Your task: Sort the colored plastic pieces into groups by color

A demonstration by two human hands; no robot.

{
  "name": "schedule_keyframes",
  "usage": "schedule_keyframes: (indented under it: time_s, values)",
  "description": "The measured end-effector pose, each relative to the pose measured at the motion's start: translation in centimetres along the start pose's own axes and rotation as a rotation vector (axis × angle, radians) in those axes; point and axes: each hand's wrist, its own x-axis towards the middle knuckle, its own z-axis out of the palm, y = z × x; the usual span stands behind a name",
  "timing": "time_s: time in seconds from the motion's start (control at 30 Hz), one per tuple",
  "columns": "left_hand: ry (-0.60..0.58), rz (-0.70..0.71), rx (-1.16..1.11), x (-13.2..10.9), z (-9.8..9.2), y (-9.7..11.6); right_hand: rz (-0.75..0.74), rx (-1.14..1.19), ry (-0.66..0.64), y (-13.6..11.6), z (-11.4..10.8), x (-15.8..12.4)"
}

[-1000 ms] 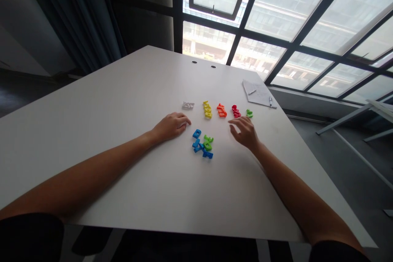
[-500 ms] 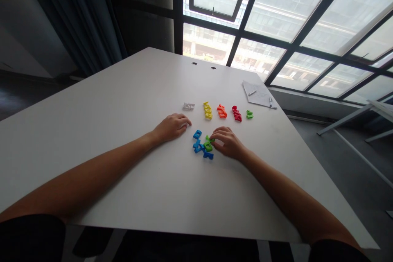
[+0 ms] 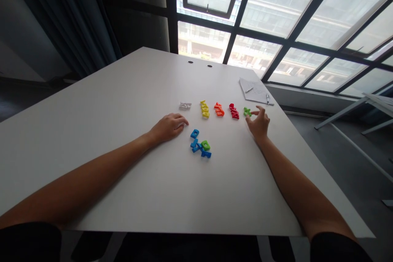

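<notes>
Your hands lie apart: the right hand (image 3: 259, 124) curves its fingers at the green cluster (image 3: 246, 110), grip impossible to tell; the left hand (image 3: 168, 127) rests empty near the blue pieces (image 3: 193, 143). Farther out, orange pieces (image 3: 219, 110) and red pieces (image 3: 233, 111) sit separated, presumably grouped by colour.

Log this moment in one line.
left hand: on white table; right hand: at green cluster, grip unclear; red cluster: left of green cluster; foreground: blue pieces, one green piece

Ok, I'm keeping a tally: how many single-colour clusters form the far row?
5, left to right: the white cluster, yellow cluster, orange cluster, red cluster, and green cluster by the right hand; none seems hidden.
</notes>
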Motion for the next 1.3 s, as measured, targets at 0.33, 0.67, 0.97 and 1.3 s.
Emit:
schedule_keyframes:
  time_s: [0.33, 0.67, 0.97, 1.3]
  values:
    - [0.004, 0.001, -0.014, 0.0, 0.1, -0.1, 0.131, -0.137, -0.164, 2.9, 0.5, 0.5]
    - [-0.001, 0.000, 0.001, 0.0, 0.0, -0.1, -0.422, 0.093, -0.096, -4.5, -1.5, -1.6]
    - [-0.010, -0.012, 0.012, 0.0, -0.2, 0.3, -0.853, 0.523, -0.642, -12.7, -3.8, -7.2]
    - [0.008, 0.008, 0.002, 0.0, 0.1, -0.1, -0.789, 0.561, -0.741, -13.0, -3.2, -8.0]
